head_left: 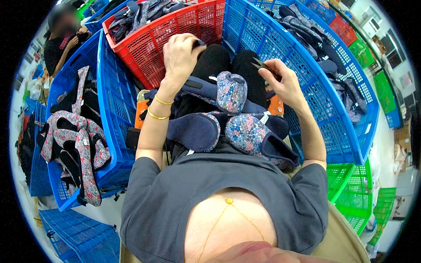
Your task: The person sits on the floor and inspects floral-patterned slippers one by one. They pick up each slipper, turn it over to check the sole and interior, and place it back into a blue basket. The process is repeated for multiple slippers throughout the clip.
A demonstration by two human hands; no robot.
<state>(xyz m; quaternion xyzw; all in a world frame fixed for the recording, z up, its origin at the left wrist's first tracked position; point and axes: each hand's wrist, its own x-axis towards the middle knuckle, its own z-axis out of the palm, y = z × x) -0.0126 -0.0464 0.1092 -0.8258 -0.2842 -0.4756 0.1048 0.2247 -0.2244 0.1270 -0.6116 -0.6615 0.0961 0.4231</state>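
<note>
My left hand (179, 57) is raised over my knees, its fingers pinched on the edge of a dark navy piece of cloth (200, 43). My right hand (283, 83) grips small thread snips (260, 64), their pointed metal blades aimed left toward my knees. Between my forearms, several padded cloth pieces lie on my lap. One is a rounded blue floral piece (231, 93) with a small white tag. Nearer me rest a navy-lined piece (197, 133) and another floral one (252, 133). Whether the cloth in my left hand joins these, I cannot tell.
A red crate (162, 46) stands ahead, with a blue crate (280, 61) ahead right, both beside more cloth pieces. At left, a blue crate (107, 109) borders pink floral pieces (66, 131). Green crates (351, 193) sit at right. Another person (61, 44) is far left.
</note>
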